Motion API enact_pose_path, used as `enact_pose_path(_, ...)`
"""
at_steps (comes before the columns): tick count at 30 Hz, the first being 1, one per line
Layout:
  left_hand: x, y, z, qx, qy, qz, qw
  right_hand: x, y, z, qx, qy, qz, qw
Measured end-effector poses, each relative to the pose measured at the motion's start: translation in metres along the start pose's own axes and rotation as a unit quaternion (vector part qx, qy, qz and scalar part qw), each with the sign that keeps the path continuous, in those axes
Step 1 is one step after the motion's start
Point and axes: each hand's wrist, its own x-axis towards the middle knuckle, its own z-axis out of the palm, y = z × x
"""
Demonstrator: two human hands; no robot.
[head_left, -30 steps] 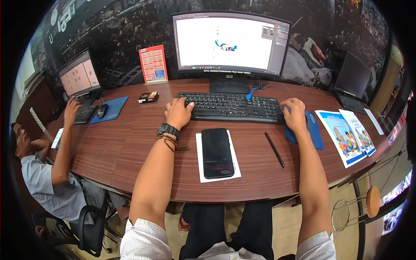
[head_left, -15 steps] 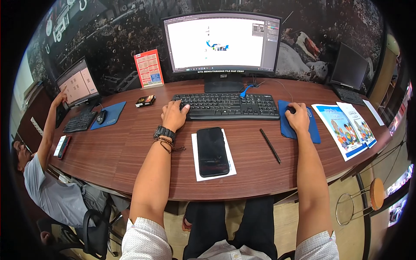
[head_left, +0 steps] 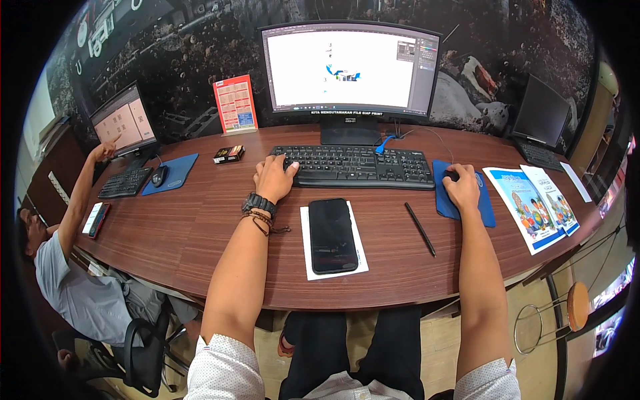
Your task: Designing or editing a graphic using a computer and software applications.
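Note:
My left hand (head_left: pixel 274 179) lies at the left end of a black keyboard (head_left: pixel 360 167), its fingers stretched out over the keys. A dark watch (head_left: pixel 259 203) and a beaded bracelet (head_left: pixel 257 220) circle that wrist. My right hand (head_left: pixel 463 190) is curled over a dark mouse (head_left: pixel 453 175), most of which the hand hides. Under the mouse is a blue mouse pad (head_left: pixel 483 212). Behind the keyboard stands a wide monitor (head_left: pixel 357 57), showing a white page with a small blue picture. Between my forearms a black phone (head_left: pixel 333 235) rests on white paper (head_left: pixel 310 263).
A black pen (head_left: pixel 421 230) lies right of the phone. Printed booklets (head_left: pixel 527 208) lie beyond the mouse pad. Left of the keyboard are a small box (head_left: pixel 229 154) and a red-edged calendar card (head_left: pixel 235 105). A co-worker (head_left: pixel 80 280) sits at the left, pointing at another monitor (head_left: pixel 122 123).
My view has shifted slightly, so the desk sits a little further right in the picture. Both my hands keep their places. The co-worker's pointing hand has moved lower across the left monitor.

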Motion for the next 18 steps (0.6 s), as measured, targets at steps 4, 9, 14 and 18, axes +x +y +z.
enact_pose_path(4, -0.0004, -0.0005, 0.0002, 0.003, 0.004, 0.004, 1.000, -0.0006, -0.0004, -0.0008, 0.000, -0.001, -0.001, 1.000)
enact_pose_path(9, -0.0006, -0.0003, 0.0014, 0.003, 0.013, 0.002, 1.000, -0.0008, -0.0005, 0.0010, 0.002, 0.003, -0.005, 1.000)
enact_pose_path(14, 0.0025, 0.0013, 0.0027, -0.013, 0.058, 0.080, 0.995, -0.0003, 0.0007, 0.0009, 0.000, 0.006, -0.007, 1.000)
enact_pose_path(18, 0.0015, 0.0059, 0.0020, -0.032, 0.049, 0.107, 0.993, -0.0006, 0.0007, 0.0018, 0.000, 0.007, -0.005, 1.000)
